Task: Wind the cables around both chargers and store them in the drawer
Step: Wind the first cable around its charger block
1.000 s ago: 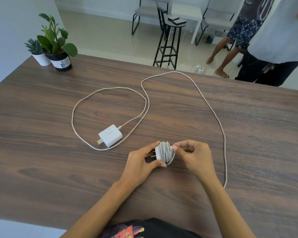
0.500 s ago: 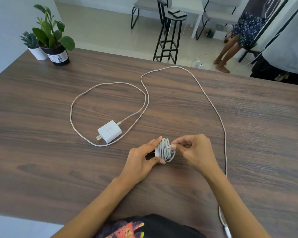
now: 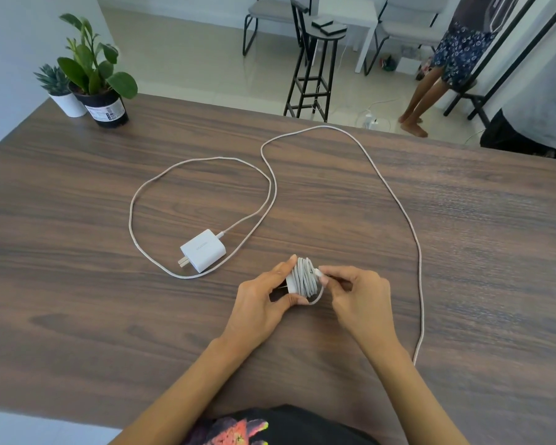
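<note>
Gripping the wound charger (image 3: 297, 281) between thumb and fingers, the left hand (image 3: 264, 303) steadies it above the table (image 3: 77, 284); the right hand (image 3: 357, 300) pinches its cable end (image 3: 318, 272). The second charger (image 3: 203, 250) lies nearby, its cable (image 3: 395, 200) unwound.

On the wooden table (image 3: 77, 316), the left hand (image 3: 264, 303) grips a wrapped charger (image 3: 302, 279) between thumb and fingers, while the right hand (image 3: 357, 300) pinches the cable's end plug (image 3: 319, 272) against the coil. To the left lies a second charger (image 3: 203, 250), prongs pointing near-left, its loose cable (image 3: 398, 207) looping far across the table. Two potted plants (image 3: 90, 75) stand at the far-left corner.
</note>
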Tool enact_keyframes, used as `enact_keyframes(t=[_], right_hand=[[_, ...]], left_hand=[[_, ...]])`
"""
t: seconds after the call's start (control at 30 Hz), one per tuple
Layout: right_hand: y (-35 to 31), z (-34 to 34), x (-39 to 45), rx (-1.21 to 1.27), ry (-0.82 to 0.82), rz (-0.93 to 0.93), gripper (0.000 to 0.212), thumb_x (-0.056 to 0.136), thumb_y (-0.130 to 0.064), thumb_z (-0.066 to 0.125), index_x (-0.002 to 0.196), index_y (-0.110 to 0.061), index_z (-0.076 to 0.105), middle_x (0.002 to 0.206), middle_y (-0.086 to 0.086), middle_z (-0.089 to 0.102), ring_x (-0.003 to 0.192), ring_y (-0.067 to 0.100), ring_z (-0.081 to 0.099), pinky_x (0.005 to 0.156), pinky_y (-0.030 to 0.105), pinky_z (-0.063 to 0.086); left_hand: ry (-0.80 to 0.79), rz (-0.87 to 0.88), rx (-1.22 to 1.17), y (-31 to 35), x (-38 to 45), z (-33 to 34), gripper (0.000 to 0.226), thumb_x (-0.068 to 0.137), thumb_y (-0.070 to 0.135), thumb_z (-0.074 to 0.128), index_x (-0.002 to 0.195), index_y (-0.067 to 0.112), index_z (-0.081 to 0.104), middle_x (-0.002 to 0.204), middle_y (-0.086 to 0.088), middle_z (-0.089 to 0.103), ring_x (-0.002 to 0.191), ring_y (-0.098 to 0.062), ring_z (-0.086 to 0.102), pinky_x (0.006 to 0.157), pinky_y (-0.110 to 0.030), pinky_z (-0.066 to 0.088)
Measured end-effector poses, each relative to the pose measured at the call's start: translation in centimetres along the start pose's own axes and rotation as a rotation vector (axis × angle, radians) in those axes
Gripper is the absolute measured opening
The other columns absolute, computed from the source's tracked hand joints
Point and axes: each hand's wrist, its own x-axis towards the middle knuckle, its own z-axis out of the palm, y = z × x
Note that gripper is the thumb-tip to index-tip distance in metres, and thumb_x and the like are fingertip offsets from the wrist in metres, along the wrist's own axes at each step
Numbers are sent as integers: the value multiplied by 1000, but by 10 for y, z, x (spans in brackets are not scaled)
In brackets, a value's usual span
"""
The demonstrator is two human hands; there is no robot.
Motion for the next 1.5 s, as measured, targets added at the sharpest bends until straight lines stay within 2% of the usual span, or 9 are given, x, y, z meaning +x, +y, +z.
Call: enact_keyframes(t=[0.17,0.27,0.43,0.6,0.7,0.9,1.2,1.43,1.5], right_hand=[[-2,-2,5,-3,-23,56,11,80,-11,70,84,-19,76,69,-20,65,70,-13,59,66,0,41],[-2,-1,5,10,-21,93,13,80,-9,69,80,-21,75,64,-20,64,68,-2,63,66,8,47],[-1,1,5,74,-14,172,15,80,-14,71,76,-28,71,67,-22,66,69,-6,63,63,1,42],[-4,-4,3,-39,-21,37,14,81,-9,68,87,-18,77,82,-8,75,69,-5,61,69,-2,38],[-5,-6,4,-89,-45,-66,18,80,-4,67,89,-16,77,88,-2,76,79,3,61,71,8,40],[-6,-9,4,-96,-96,-57,14,82,-13,69,94,-17,76,90,-1,75,72,6,62,72,11,41],[-5,-3,4,-203,-126,-143,16,85,-14,60,80,-3,70,74,10,72,71,24,65,68,41,52],[-3,-2,5,-191,-146,-160,14,85,-11,58,77,-6,68,72,7,70,69,23,64,67,41,49],[-4,-3,4,-144,-137,-139,13,84,-9,59,77,-7,70,72,7,71,68,21,64,68,35,47]], left_hand=[[-25,-7,-31,1,0,-2,68,67,13,83,129,15,55,122,19,52,117,23,40,100,-4,31],[-35,-9,-49,1,0,-2,68,67,12,83,128,16,55,122,21,51,117,21,41,100,-4,31],[-42,-7,-54,2,0,-2,68,67,12,83,129,16,55,122,25,50,117,21,41,99,-3,31],[-38,-1,-44,1,-1,-1,68,67,14,83,129,14,55,123,25,49,117,22,40,99,-2,30],[-35,0,-44,1,-1,-1,68,67,13,83,129,14,55,121,28,47,116,23,39,98,-1,29],[-27,25,-31,0,-1,0,67,67,12,83,128,12,56,123,25,49,117,22,41,98,-2,30],[-31,37,-28,1,-2,-1,67,67,12,82,129,10,55,123,25,48,116,22,42,98,-2,31],[-30,31,-32,0,-2,-1,68,67,11,82,129,11,55,123,22,50,115,22,42,99,-3,32],[-31,29,-35,0,-1,-1,67,67,11,82,129,12,55,123,23,50,116,21,43,98,-3,32]])
